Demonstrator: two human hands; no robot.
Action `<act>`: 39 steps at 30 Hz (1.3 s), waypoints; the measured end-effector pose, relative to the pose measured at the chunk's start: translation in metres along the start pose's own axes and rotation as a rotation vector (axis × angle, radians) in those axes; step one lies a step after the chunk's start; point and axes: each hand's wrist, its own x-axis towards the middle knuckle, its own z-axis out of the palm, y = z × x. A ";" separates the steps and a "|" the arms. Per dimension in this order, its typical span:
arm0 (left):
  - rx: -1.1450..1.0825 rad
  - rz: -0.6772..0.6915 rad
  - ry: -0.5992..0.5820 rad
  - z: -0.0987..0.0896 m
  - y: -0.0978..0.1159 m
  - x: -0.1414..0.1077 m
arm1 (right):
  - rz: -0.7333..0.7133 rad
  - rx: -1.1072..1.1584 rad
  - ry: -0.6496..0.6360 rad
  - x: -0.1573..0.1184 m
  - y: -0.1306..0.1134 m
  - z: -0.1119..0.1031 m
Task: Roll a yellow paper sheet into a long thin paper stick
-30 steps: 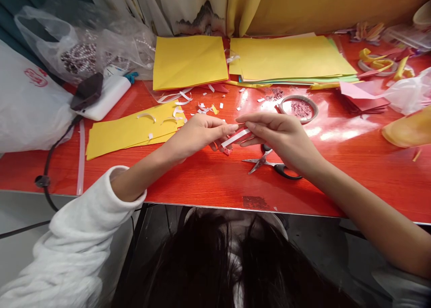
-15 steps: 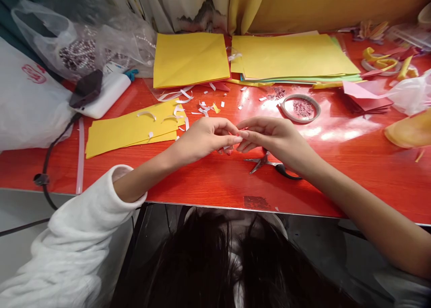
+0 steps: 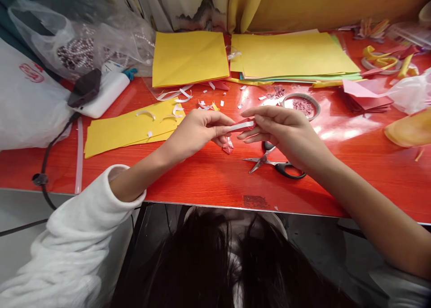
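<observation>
Between the thumb and fingers of my left hand (image 3: 204, 130) is the left end of a small red-and-white paper strip (image 3: 241, 126). Its right end is pinched by the thumb and index finger of my right hand (image 3: 281, 126), whose other fingers are stretched out. The strip's white face is turned up, with red showing behind it. Just below my left fingertips lies a small red and white folded piece (image 3: 228, 146). Black-handled scissors (image 3: 261, 162) rest on the table under my right hand, blades apart.
Yellow paper strips (image 3: 129, 130) lie to the left, and stacks of yellow sheets (image 3: 190, 59) stand at the back. White paper scraps (image 3: 204, 105) are scattered beyond my hands. A tape roll (image 3: 318, 107) sits behind my right hand. Red paper pieces (image 3: 367, 101) lie further right.
My hands have moved apart, the right one going right and slightly up. The red-and-white strip now shows between them, and more of the scissors is visible.
</observation>
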 end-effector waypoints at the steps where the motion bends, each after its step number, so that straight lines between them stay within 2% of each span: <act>1: 0.033 0.023 0.032 0.000 -0.001 0.000 | 0.001 0.010 0.003 0.000 -0.001 0.000; 4: 0.165 0.118 0.148 0.000 -0.003 -0.002 | 0.008 -0.020 -0.034 0.000 -0.003 0.000; 6: 0.232 0.159 0.182 0.001 -0.003 -0.003 | 0.014 -0.065 -0.070 -0.001 -0.004 0.002; 9: 0.221 0.137 0.176 0.001 -0.003 -0.002 | 0.021 -0.079 -0.066 -0.001 -0.003 0.003; 16: 0.023 0.056 0.183 0.000 -0.001 0.001 | -0.015 -0.066 0.001 0.002 0.000 0.001; 24: 0.036 0.103 0.149 0.001 -0.001 -0.002 | -0.118 -0.137 -0.027 -0.001 0.002 0.003; 31: -0.041 0.056 0.172 0.000 -0.003 0.002 | -0.147 -0.175 -0.020 -0.001 0.005 0.002; 34: -0.029 0.106 0.185 -0.001 -0.007 0.003 | -0.116 -0.163 -0.078 -0.001 0.006 0.003; 39: 0.115 0.222 0.238 -0.001 -0.015 0.004 | -0.014 -0.194 -0.280 -0.002 0.004 0.005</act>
